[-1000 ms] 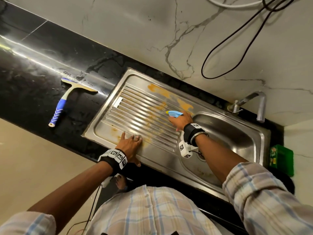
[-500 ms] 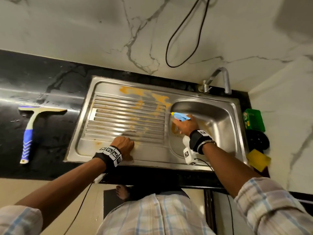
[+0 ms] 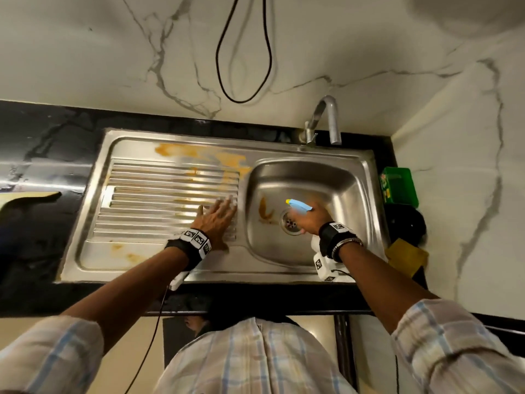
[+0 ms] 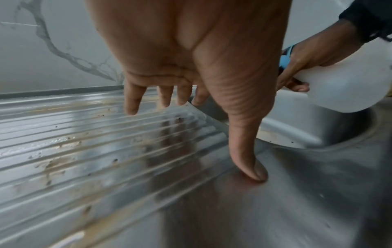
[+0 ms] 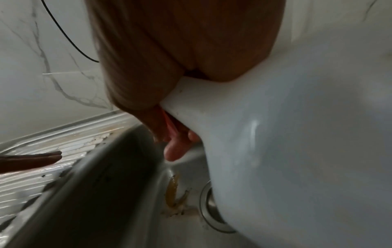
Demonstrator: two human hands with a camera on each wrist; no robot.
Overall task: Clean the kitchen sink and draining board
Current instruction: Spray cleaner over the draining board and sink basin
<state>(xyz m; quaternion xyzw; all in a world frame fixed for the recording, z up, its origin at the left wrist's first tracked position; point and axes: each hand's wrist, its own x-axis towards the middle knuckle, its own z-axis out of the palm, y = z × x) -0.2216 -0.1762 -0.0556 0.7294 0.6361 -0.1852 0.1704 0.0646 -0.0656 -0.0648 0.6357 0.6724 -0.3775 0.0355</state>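
The steel sink [image 3: 335,180] has an orange smear [image 3: 265,210] beside its drain [image 3: 291,223]. My right hand [image 3: 311,217] grips a white spray bottle [image 5: 297,134] with a blue nozzle [image 3: 298,206] over the basin, nozzle pointing left at the smear. The ribbed draining board [image 3: 159,200] carries orange-brown stains [image 3: 199,155] along its back and near its front left corner. My left hand [image 3: 218,216] lies flat on the board's right end, fingers straight, and the thumb [image 4: 248,151] presses the metal.
A chrome tap [image 3: 326,118] stands behind the basin. A green box [image 3: 399,186], a dark round item [image 3: 409,223] and a yellow sponge [image 3: 407,257] sit right of the sink. Black countertop [image 3: 42,223] extends left. A black cable [image 3: 244,52] hangs on the marble wall.
My left hand slid right along the draining board to its end by the basin. The right hand carried the spray bottle from the board's edge to above the drain. The squeegee left the view.
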